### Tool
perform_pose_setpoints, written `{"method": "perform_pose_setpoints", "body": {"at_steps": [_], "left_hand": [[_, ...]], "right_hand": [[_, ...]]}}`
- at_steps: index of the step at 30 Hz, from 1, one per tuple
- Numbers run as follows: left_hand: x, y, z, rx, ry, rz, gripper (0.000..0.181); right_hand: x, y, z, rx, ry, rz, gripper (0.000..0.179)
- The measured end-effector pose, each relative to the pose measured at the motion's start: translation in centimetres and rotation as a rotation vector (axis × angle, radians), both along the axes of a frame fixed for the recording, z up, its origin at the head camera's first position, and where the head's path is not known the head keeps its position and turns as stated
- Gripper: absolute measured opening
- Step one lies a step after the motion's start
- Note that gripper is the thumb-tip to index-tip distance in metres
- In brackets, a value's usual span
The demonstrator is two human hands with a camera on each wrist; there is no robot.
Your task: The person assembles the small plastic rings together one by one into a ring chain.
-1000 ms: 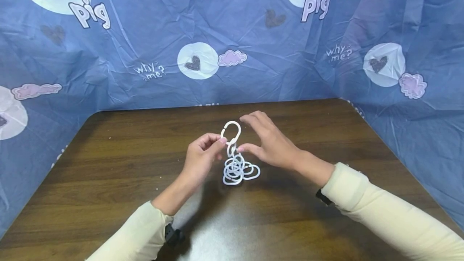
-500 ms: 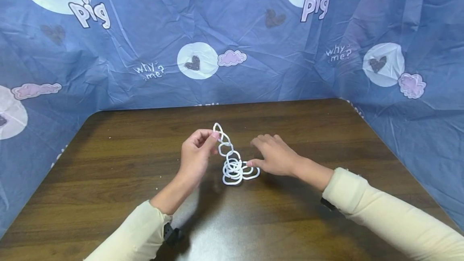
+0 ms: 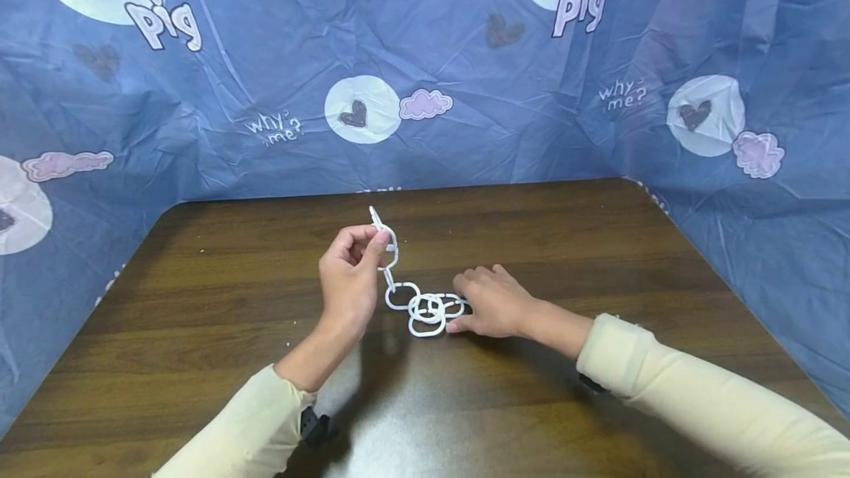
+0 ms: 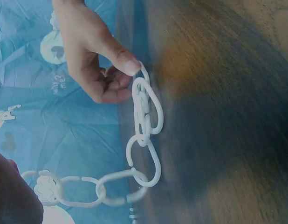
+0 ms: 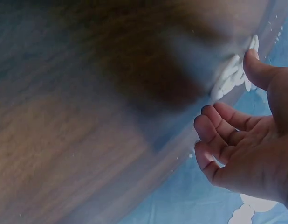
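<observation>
A chain of white plastic C-shaped links [image 3: 426,335] runs from a small heap on the table up to my left hand [image 3: 348,275]. That hand pinches a link near the chain's upper end between thumb and fingers, with one link poking up above. In the left wrist view, several joined links [image 4: 158,163] hang below the pinch, then lead across toward the other hand. My right hand [image 3: 494,302] is low over the table at the heap's right side, thumb apart from loosely bent fingers. Its fingertips lie right at the outermost links, partly covering them.
The brown wooden table [image 3: 199,330] has a few tiny white specks on it. A blue printed sheet [image 3: 425,35] hangs behind the table and along both sides. Dark wrist straps [image 3: 317,426] show below the cream sleeves [image 3: 246,426].
My left hand has moved left and slightly up, drawing the chain out of the heap. My right hand has lowered from beside the raised link to the heap's right side.
</observation>
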State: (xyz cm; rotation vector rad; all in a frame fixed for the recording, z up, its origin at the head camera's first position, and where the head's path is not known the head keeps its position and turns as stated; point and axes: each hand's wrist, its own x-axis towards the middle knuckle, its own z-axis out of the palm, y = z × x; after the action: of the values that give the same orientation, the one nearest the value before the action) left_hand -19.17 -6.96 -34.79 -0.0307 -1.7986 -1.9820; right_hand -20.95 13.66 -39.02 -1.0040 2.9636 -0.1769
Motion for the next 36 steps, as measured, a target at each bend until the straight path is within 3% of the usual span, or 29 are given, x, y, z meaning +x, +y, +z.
{"method": "perform_pose_setpoints", "body": {"at_steps": [7, 13, 22, 28, 36], "left_hand": [[0.1, 0.0, -0.2, -0.016, -0.037, -0.022, 0.014], [0.1, 0.0, -0.4, -0.017, -0.046, -0.037, 0.015], [0.2, -0.1, -0.5, -0.006, -0.082, -0.059, 0.014], [0.2, 0.0, -0.5, -0.027, -0.103, -0.061, 0.013], [0.2, -0.1, -0.5, -0.054, -0.087, -0.05, 0.012]], "right_hand": [[0.0, -0.3, -0.9, 0.019, 0.032, 0.022, 0.05], [-0.4, 0.5, -0.7, 0.038, 0.046, 0.049, 0.045], [-1.1, 2.2, -0.1, 0.012, -0.056, -0.011, 0.049], [-1.0, 1.3, -0.5, 0.059, -0.001, -0.029, 0.055], [-1.0, 0.7, -0.9, 0.088, 0.042, -0.052, 0.046]]}}
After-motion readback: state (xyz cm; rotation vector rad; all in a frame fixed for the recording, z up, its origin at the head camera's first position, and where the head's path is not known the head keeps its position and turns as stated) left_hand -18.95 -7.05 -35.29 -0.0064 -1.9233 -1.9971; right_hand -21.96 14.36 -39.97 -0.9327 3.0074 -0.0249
